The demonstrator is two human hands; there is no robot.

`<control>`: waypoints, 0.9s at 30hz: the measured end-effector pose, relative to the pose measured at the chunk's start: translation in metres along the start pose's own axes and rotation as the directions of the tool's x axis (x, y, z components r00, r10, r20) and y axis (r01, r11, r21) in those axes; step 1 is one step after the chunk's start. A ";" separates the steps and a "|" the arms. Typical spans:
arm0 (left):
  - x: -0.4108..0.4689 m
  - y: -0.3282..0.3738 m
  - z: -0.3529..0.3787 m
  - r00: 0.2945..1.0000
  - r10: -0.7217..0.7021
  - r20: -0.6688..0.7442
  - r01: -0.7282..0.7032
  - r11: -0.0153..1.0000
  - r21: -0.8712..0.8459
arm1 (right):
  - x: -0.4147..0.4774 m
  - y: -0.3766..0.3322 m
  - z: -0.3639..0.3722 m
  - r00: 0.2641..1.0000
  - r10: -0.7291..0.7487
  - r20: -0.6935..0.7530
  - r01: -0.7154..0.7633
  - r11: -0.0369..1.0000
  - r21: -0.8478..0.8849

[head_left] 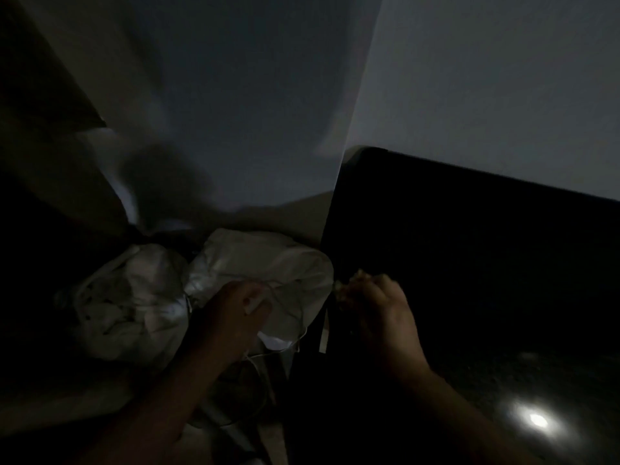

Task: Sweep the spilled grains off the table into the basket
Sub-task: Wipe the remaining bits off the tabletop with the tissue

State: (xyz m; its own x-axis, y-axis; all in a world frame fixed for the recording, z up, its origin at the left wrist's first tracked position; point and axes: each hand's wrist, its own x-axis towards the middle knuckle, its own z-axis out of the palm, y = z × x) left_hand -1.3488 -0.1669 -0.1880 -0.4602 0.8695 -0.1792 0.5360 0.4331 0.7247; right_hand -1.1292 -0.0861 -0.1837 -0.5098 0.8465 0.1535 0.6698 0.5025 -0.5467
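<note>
1. The scene was very dim. A dark, glossy table top [486, 263] filled the right half of the view, with a bright lamp reflection [536, 420] at five o'clock.
2. The basket [255, 370] stood just beside the table's left edge, at about seven o'clock from the view's centre. It was lined with a crumpled white plastic bag [261, 260] whose folds hid most of the rim.
3. The right hand [382, 307] sat at the table's left edge, its fingers curled together around a small pale clump that looked like the spilled grains [352, 286]; whether it was cupping or pushing them could not be told.
4. The left hand [235, 310] rested on the bag lining at nine o'clock from the right hand, fingers bent and apparently pinching the plastic, though the grip was too dark to confirm.
5. Judged from this, the step in hand was carrying the gathered grains over the edge into the basket.
6. The next move likely called for holding the bag mouth open under the edge so nothing fell to the floor.
7. Any grains left on the table were invisible in the dark.
</note>
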 end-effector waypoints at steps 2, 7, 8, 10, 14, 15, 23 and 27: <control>-0.007 -0.003 0.000 1.000 -0.029 0.005 0.029 1.000 0.008 | -0.009 -0.007 -0.011 0.996 0.027 0.086 -0.037 0.992 0.122; -0.020 -0.007 -0.004 0.999 -0.030 0.010 0.030 0.999 0.027 | 0.065 0.003 -0.018 0.954 0.228 -0.195 -0.196 0.966 0.170; -0.022 -0.008 -0.005 1.000 -0.027 -0.001 0.027 0.999 0.031 | 0.080 0.006 -0.012 0.936 0.283 -0.209 -0.251 0.953 0.168; -0.026 -0.010 -0.008 1.000 -0.027 -0.012 0.028 0.999 0.021 | 0.086 0.006 0.007 0.931 0.277 -0.239 -0.261 0.961 0.096; -0.028 -0.017 -0.013 1.000 -0.021 0.002 0.021 1.000 0.002 | 0.032 -0.011 0.022 0.982 0.069 -0.178 -0.079 0.996 -0.050; -0.028 -0.018 -0.014 1.000 -0.020 0.004 0.020 1.000 0.012 | 0.012 -0.017 0.022 0.986 0.068 -0.149 -0.072 0.997 -0.023; -0.052 -0.019 -0.013 0.997 -0.069 0.037 0.069 0.998 -0.004 | -0.021 -0.031 -0.014 0.949 0.255 -0.185 -0.212 0.952 0.222; -0.062 -0.021 -0.017 0.998 -0.058 0.041 0.059 0.998 -0.033 | 0.034 -0.008 -0.035 0.903 0.429 -0.009 -0.419 0.885 0.203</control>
State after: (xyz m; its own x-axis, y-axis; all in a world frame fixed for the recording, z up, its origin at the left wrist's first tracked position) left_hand -1.3434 -0.2344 -0.1807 -0.4614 0.8519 -0.2477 0.4843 0.4757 0.7343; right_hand -1.1332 -0.0553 -0.1451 -0.1679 0.9818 -0.0883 0.6968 0.0548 -0.7152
